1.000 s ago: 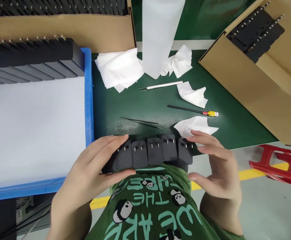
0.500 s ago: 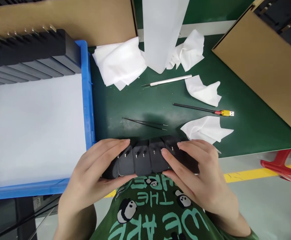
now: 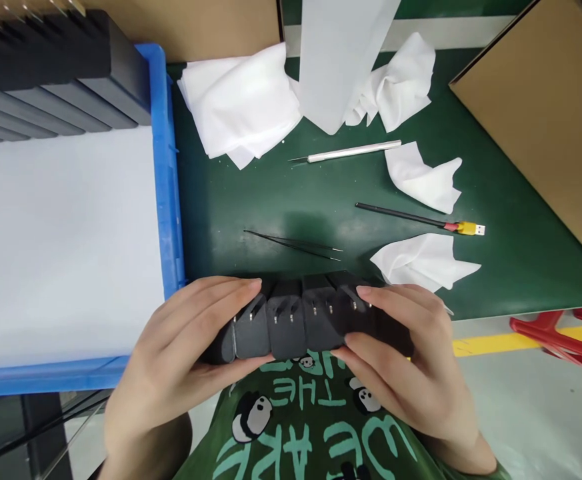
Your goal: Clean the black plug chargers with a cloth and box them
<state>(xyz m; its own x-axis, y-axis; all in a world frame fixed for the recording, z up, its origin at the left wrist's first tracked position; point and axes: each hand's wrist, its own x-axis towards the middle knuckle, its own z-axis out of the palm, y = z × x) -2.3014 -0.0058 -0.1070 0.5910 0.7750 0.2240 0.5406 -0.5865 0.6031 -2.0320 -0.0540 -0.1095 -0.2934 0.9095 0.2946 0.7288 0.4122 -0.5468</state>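
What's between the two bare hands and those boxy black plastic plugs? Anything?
Nothing visible is. The bare left hand and bare right hand touch the row of boxy black plastic plugs directly, one around each end. The thin, dark tweezers lie on the green table beyond the row, not between.

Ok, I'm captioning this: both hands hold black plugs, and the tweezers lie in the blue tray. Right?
No: the head view shows the tweezers on the green tabletop, outside the tray. The left hand and right hand do hold black plugs.

Head view, forward and down
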